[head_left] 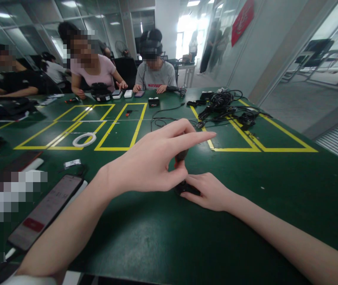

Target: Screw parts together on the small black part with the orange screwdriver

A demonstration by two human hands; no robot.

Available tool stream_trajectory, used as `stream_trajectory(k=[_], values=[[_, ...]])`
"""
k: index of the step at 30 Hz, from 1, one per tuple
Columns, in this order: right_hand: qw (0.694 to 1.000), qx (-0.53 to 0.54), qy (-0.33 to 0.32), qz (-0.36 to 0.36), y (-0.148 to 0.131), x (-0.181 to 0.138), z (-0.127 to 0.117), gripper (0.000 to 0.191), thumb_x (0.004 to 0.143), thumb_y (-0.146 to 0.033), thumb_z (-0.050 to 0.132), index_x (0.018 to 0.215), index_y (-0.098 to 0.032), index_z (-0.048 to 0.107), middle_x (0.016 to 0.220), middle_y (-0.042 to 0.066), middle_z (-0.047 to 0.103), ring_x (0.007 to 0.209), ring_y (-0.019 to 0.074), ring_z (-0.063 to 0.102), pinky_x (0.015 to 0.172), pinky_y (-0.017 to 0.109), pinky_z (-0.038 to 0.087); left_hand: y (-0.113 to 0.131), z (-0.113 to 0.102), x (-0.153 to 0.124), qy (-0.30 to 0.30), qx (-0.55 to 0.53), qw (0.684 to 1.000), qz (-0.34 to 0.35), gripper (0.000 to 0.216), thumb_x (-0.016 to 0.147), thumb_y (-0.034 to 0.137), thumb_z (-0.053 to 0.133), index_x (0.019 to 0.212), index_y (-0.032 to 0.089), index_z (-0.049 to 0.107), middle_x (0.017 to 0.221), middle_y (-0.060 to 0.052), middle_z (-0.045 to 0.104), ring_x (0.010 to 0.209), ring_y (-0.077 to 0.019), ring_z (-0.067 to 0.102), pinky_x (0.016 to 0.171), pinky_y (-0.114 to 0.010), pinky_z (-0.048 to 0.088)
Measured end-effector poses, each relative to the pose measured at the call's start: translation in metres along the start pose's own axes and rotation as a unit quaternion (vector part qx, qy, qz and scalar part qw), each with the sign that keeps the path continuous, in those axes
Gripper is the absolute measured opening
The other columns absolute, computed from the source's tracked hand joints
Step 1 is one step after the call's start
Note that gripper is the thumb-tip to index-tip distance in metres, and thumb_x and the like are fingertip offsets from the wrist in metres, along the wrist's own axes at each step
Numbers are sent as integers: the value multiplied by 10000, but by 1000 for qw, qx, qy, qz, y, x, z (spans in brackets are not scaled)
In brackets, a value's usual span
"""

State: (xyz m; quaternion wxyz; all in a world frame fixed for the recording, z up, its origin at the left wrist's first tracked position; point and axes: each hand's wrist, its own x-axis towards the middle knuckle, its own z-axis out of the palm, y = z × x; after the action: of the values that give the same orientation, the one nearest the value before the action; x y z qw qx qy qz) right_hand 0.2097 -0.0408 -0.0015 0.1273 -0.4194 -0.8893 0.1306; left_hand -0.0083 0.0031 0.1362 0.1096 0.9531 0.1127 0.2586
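Observation:
My left hand (153, 158) is closed around an upright dark handle with an orange-red part (180, 156), shaped like a screwdriver's. Its index finger stretches out to the right past the handle, and the thumb presses from the near side. Below it, my right hand (208, 190) rests on the table and grips a small black piece (191, 189) between thumb and fingers. The handle stands directly above this piece. Fingers cover the lower end of the handle and most of the black piece, so their contact is hidden.
The green table (145, 237) bears yellow tape rectangles (114, 149). A white tape roll (84, 139) lies left, near a phone (46, 211). Tangled black cables (220, 101) are at the far right. Across the table sit a person in pink (97, 71) and a person in grey (157, 73).

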Motion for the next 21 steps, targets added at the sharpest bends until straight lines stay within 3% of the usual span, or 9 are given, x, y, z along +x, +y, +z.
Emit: stream_trajectory(k=[12, 16, 21], values=[[1000, -1, 3, -5, 1, 0, 0, 209, 1010, -367, 560, 994, -169, 628, 922, 86, 746, 801, 241, 722, 664, 299, 436, -4, 2, 1, 5, 28, 1000, 11, 641, 867, 76, 515, 1483, 248, 471, 1180, -87, 589, 1032, -185, 586, 869, -297, 528], [1000, -7, 8, -7, 1, 0, 1, 213, 1010, -361, 565, 990, -160, 632, 909, 91, 746, 790, 249, 722, 650, 304, 426, -1, 1, 1, -2, 8, 1000, -7, 567, 915, 116, 501, 1471, 228, 488, 1120, -75, 633, 964, -164, 613, 825, -265, 511], [1000, -11, 6, -5, 0, 0, 0, 219, 1008, -370, 569, 1015, -161, 634, 922, 93, 759, 798, 254, 728, 656, 306, 432, 3, 0, 1, -15, 6, 1000, -17, 588, 909, 132, 500, 1491, 210, 474, 1054, -59, 694, 974, -182, 639, 884, -299, 504]])
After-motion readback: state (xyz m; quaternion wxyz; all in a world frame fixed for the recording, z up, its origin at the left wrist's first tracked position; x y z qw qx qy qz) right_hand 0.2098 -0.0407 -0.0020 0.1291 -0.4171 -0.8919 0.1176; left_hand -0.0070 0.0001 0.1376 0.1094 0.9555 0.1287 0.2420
